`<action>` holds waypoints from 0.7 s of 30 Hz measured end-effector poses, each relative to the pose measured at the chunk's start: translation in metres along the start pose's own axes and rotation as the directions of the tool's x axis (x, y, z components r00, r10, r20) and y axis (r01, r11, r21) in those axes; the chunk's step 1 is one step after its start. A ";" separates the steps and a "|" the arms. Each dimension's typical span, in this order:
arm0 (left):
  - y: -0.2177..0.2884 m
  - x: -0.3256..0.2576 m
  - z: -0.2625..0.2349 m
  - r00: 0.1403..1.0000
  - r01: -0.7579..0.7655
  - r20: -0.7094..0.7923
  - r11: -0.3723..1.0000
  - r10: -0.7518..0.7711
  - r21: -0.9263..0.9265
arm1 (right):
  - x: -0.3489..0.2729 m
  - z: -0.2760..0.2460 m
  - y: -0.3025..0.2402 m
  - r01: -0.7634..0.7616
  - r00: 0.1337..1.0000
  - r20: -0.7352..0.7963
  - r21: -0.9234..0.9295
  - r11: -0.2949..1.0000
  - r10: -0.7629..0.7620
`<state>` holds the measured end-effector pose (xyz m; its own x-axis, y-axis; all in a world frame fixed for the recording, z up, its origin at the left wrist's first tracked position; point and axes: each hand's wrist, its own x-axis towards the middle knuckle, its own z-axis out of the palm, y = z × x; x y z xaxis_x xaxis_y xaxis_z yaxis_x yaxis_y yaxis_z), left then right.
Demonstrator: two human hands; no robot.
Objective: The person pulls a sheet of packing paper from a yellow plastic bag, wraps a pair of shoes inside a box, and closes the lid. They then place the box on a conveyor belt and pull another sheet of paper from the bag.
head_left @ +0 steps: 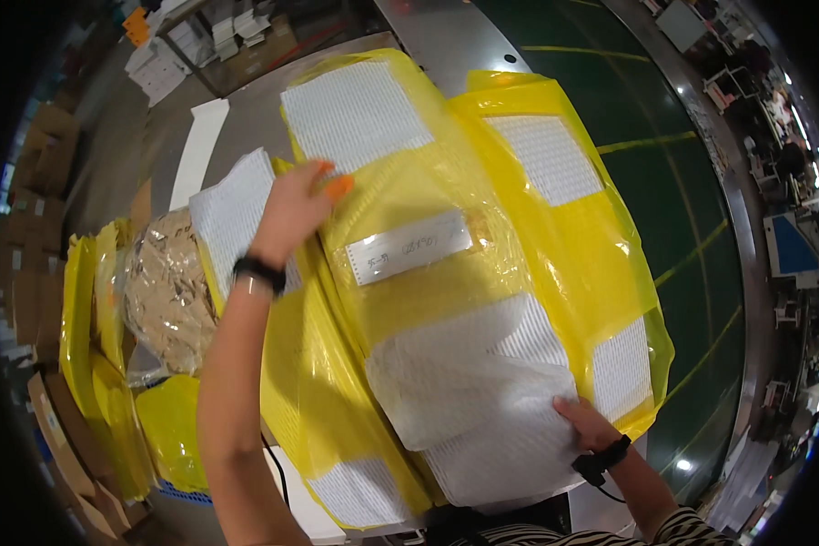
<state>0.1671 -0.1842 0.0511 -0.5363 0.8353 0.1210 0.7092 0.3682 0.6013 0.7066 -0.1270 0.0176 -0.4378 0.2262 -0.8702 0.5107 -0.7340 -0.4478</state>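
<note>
A big yellow plastic bag (428,273) fills the middle of the frame, lying on top of other yellow bags (564,227) stacked on a grey tabletop (246,118). It has white mesh-like padded patches at its upper and lower ends and a small white label (409,246) stuck across its centre.

The left hand (291,205) sits at the upper left of the top bag, fingers curled over its edge and pinching the film. The right hand (587,423) lies at the lower right, palm down and fingers spread flat on the white padding (473,391), pressing rather than gripping.

The film looks thin, glossy and wrinkled, so it would probably slip under a flat palm and stretch or tear if pulled at one spot. The contents seem soft and bulky, more pillow than box, since the bag bulges and sags at the sides; it is likely light for its size but floppy. The best hold would be at two opposite edges, as the hands are placed now, gathering a fold of film together with the padding beneath, not the bare plastic alone.

At the left of the frame lies a clear bag of crumpled brown paper (168,291), with more yellow bags (91,309) beside it and cardboard boxes (45,146) beyond.
</note>
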 end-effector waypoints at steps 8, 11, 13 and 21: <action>-0.007 0.126 0.087 0.926 0.320 0.197 0.946 -0.324 0.049 | 0.004 0.003 0.006 -0.040 0.984 -0.170 0.100 0.994 0.056; -0.002 0.133 0.093 0.920 0.219 0.259 0.933 -0.295 0.287 | 0.007 -0.002 0.008 -0.106 0.969 -0.211 0.123 0.987 0.131; -0.007 0.139 0.090 0.894 0.195 0.341 0.938 -0.290 0.288 | 0.010 -0.004 0.010 -0.118 0.969 -0.198 0.138 0.983 0.145; -0.029 0.152 0.094 0.902 0.059 0.414 0.984 -0.125 0.169 | 0.014 -0.002 0.004 -0.152 0.950 -0.255 0.124 0.981 0.179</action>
<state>0.1085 -0.0293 -0.0223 -0.3833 0.8760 -0.2929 0.7430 0.4808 0.4656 0.7040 -0.1258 0.0037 -0.1359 0.2464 -0.9596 0.4758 -0.8334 -0.2814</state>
